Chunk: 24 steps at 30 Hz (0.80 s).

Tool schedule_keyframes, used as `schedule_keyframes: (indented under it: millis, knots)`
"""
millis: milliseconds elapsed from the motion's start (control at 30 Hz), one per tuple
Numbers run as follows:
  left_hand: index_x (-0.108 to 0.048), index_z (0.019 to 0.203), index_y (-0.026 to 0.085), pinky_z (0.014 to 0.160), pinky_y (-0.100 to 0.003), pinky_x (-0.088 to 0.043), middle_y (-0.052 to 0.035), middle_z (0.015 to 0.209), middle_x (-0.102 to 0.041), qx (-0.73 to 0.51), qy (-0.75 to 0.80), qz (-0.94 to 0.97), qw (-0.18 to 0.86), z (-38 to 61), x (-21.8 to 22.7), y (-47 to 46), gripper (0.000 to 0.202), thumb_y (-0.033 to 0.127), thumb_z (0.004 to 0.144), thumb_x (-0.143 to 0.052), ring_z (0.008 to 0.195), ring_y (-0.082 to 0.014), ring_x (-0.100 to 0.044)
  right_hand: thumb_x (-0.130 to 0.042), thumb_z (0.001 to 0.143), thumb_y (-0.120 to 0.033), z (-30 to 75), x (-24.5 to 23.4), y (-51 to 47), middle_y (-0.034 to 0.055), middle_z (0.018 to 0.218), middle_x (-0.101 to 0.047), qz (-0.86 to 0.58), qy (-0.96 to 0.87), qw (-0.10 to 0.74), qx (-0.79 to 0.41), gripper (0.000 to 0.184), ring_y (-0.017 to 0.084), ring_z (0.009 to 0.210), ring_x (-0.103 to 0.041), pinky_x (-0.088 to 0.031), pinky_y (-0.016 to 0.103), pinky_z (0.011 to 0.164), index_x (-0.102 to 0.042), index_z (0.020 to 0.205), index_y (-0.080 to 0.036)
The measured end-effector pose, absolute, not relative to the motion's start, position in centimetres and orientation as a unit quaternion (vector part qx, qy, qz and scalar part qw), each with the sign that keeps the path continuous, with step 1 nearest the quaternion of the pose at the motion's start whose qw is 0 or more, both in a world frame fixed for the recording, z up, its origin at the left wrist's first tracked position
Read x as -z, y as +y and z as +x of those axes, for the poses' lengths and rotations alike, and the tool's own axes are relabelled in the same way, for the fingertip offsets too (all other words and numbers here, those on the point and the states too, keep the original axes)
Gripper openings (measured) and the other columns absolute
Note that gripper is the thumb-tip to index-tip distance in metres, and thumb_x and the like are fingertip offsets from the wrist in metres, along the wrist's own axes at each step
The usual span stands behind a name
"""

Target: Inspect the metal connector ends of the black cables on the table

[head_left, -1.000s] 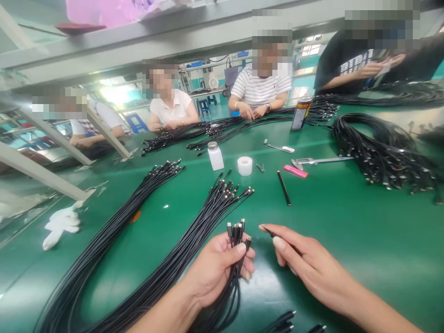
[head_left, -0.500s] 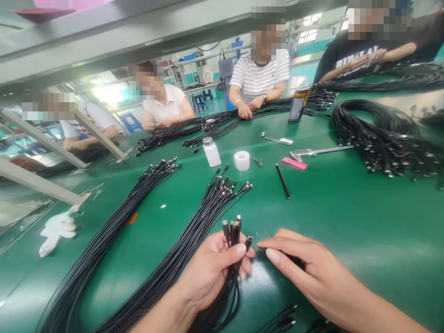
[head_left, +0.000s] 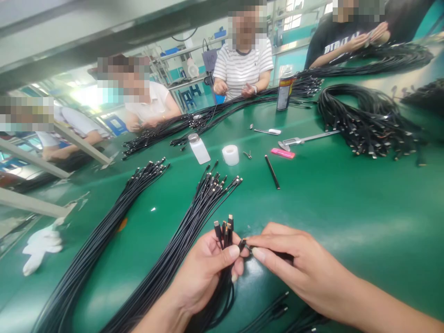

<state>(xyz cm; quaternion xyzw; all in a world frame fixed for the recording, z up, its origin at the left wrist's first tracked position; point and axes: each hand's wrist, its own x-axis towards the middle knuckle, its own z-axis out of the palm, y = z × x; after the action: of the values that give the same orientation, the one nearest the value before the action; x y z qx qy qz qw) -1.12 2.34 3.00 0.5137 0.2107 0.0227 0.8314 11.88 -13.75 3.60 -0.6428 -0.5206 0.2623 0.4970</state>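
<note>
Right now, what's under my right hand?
Your right hand covers the spot beneath it, except a dark cable at the fingers. Green work surface and loose black cables show just beyond.

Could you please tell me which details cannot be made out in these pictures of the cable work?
From the head view:
The connector pinched by the right hand: the fingertips hide most of it.
The black cable bundle in the left hand: the palm hides part, and the bottom edge cuts off the rest.
The spray can: its label is too small to read.
The digital caliper: its readout is too small to read.

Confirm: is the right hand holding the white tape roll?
No, the right hand pinches a thin black cable; the white tape roll stands apart.
</note>
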Motion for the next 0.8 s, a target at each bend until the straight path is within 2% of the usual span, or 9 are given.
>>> schedule_keyframes:
  millis: [367, 667, 800]
  knots:
    - [-0.061, 0.086, 0.01, 0.05, -0.019, -0.043, -0.0035, 0.066, -0.062, -0.015, 0.203, 0.529, 0.824, -1.03, -3.21, 2.1, 0.022, 0.025, 0.082, -0.076, 0.054, -0.0092, -0.053, -0.047, 0.102, -0.025, 11.95, -3.76, -13.65, -0.0025, 0.098, -0.073, -0.638, -0.53, 0.49, -0.269, 0.03, 0.014, 0.083, -0.061, -0.047, 0.026, 0.077, -0.074, 0.111, -0.035]
    - [-0.061, 0.086, 0.01, 0.051, -0.02, -0.044, -0.0028, 0.063, -0.061, -0.012, 0.2, 0.538, 0.818, -0.98, -3.28, 2.05, 0.022, 0.026, 0.082, -0.076, 0.054, -0.0098, -0.053, -0.046, 0.103, -0.027, 11.93, -3.74, -13.83, -0.0005, 0.093, -0.073, -0.639, -0.53, 0.49, -0.265, 0.031, 0.016, 0.082, -0.06, -0.047, 0.026, 0.075, -0.071, 0.119, -0.034]
    - [-0.061, 0.086, 0.01, 0.051, -0.02, -0.044, -0.0027, 0.064, -0.061, -0.012, 0.201, 0.539, 0.818, -1.0, -3.26, 2.0, 0.022, 0.026, 0.081, -0.076, 0.054, -0.01, -0.053, -0.045, 0.103, -0.028, 11.93, -3.78, -13.8, -0.0003, 0.094, -0.073, -0.64, -0.53, 0.487, -0.268, 0.031, 0.016, 0.082, -0.06, -0.047, 0.027, 0.075, -0.073, 0.117, -0.034]
